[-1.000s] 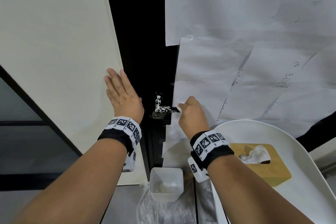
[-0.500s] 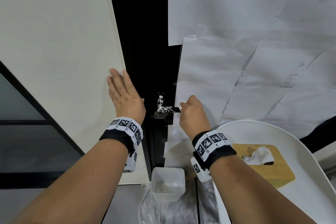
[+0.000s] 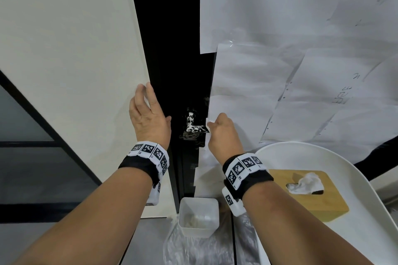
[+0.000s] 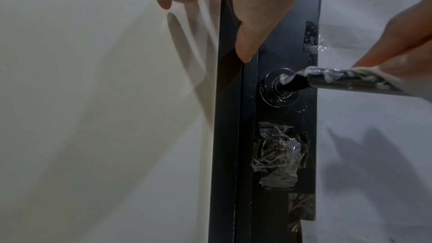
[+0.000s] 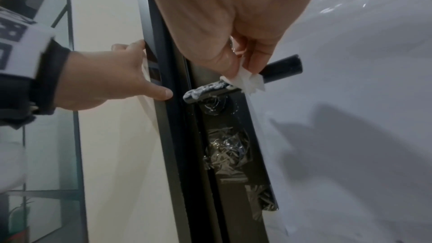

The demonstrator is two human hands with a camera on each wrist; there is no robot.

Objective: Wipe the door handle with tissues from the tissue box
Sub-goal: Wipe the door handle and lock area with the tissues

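A black lever door handle (image 3: pixel 195 128) (image 4: pixel 336 81) (image 5: pixel 211 89), smeared with white residue, sticks out of the black door frame. My right hand (image 3: pixel 217 129) (image 5: pixel 236 60) pinches a folded white tissue (image 5: pixel 247 79) (image 3: pixel 208 123) against the middle of the lever. The lever's clean black end (image 5: pixel 284 68) shows past the tissue. My left hand (image 3: pixel 148 118) (image 5: pixel 112 80) lies flat with straight fingers on the cream wall beside the frame, thumb toward the frame. A wooden tissue box (image 3: pixel 312 196) with a tissue sticking up sits on a white tray at the right.
A white tray (image 3: pixel 366 221) holds the tissue box at lower right. Below the handle stands a small white bin (image 3: pixel 199 213) with used tissues, on clear plastic. White paper sheets (image 3: pixel 280 71) cover the door. Crumpled clear tape (image 4: pixel 278 152) sits under the handle.
My right hand with the tissue has stayed on the lever, shifting only slightly along it. The left hand stays flat on the wall.
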